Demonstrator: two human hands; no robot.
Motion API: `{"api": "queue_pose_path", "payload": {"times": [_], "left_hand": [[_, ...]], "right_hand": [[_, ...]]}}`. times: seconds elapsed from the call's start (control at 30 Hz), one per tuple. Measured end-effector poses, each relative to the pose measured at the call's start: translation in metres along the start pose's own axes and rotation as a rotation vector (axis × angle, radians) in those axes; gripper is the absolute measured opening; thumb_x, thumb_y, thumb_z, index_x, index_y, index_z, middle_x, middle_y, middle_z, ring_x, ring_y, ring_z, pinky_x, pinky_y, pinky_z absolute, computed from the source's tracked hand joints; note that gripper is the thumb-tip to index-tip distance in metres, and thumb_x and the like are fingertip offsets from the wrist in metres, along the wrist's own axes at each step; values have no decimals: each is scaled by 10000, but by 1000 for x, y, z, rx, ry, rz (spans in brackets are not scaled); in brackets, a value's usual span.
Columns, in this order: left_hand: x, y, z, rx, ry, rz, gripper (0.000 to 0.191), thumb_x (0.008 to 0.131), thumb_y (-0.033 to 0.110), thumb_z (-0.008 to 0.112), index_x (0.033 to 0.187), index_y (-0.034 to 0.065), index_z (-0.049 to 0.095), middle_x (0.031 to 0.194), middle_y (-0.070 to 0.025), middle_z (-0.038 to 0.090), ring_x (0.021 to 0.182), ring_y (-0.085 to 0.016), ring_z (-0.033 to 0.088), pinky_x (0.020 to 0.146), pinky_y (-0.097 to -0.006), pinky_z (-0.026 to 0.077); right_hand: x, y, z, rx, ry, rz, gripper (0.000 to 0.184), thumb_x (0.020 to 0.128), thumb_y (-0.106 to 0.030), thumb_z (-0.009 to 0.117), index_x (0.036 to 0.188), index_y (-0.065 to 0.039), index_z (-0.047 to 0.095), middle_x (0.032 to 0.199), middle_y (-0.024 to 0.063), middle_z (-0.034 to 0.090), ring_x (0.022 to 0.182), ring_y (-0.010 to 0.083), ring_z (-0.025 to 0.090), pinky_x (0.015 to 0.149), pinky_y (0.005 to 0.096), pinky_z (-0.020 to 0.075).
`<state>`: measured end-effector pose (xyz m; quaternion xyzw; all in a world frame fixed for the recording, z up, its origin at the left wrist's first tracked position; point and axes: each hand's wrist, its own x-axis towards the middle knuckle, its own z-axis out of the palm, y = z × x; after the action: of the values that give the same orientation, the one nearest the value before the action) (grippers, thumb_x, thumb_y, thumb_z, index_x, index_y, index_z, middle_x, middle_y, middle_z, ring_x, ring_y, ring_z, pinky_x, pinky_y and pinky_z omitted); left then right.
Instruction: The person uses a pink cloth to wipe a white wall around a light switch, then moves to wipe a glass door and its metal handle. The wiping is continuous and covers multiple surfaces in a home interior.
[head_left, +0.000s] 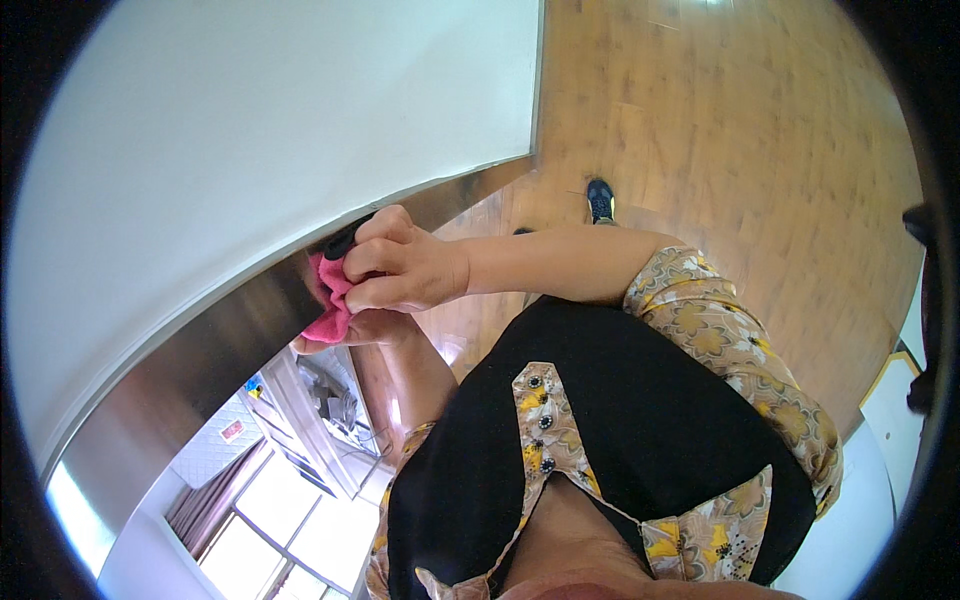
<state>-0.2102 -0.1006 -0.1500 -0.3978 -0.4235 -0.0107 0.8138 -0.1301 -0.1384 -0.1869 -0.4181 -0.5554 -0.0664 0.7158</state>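
My right hand (401, 262) reaches across to the left with bent fingers, gripping a bright pink cloth (328, 330) pressed against a dark brown, glossy door-frame-like panel (247, 322). At the knuckles, a small black item (346, 240) shows between the cloth and the panel; what it is cannot be made out. My left hand (375, 326) is just below the right one, by the cloth's lower edge. Most of it is hidden by the right hand and the cloth, so its grip is unclear.
A white wall surface (300, 112) borders the panel. Wood-plank floor (712, 135) spreads ahead, with a dark shoe (600, 199) on it. At lower left are a bright window (277, 502), a curtain (214, 491) and a mattress-like quilted surface (214, 439). Dark furniture parts (919, 225) stand far right.
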Motion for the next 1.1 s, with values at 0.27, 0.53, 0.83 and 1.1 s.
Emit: {"api": "queue_pose_path", "payload": {"times": [0.27, 0.53, 0.83, 1.1], "left_hand": [[78, -36, -1, -49, -153, -267, 346, 905, 207, 756, 1195, 187, 569, 1207, 1, 508, 1153, -147, 399, 894, -292, 354], [17, -64, 21, -500, -376, -242, 292, 994, 176, 640, 1241, 58, 538, 1115, -70, 540, 1039, -204, 505, 814, -318, 456], [-39, -6, -14, -2724, -1049, -1898, 793, 884, 806, 435, 1094, 46, 514, 987, -96, 523, 956, -219, 524, 810, -319, 469], [-58, 16, 10, -2759, -905, -1688, 745, 906, 745, 446, 1165, 51, 521, 1037, -63, 548, 976, -210, 533, 881, -323, 456]], "right_hand": [[110, -61, 38, 86, 224, -229, 240, 735, -306, 760, 906, -288, 592, 1163, -51, 567, 1147, 217, 501, 952, 401, 379], [73, -62, 27, 192, 291, -18, 363, 664, -302, 832, 937, -271, 595, 1168, -34, 559, 1141, 251, 491, 936, 407, 392], [-25, 8, 7, 155, -13, 154, 394, 713, -168, 796, 1057, -180, 605, 1212, 43, 548, 1176, 322, 498, 989, 438, 411], [-11, 5, 7, 135, -24, 170, 350, 725, -135, 829, 1022, -173, 647, 1167, 53, 549, 1163, 316, 504, 989, 426, 398]]}}
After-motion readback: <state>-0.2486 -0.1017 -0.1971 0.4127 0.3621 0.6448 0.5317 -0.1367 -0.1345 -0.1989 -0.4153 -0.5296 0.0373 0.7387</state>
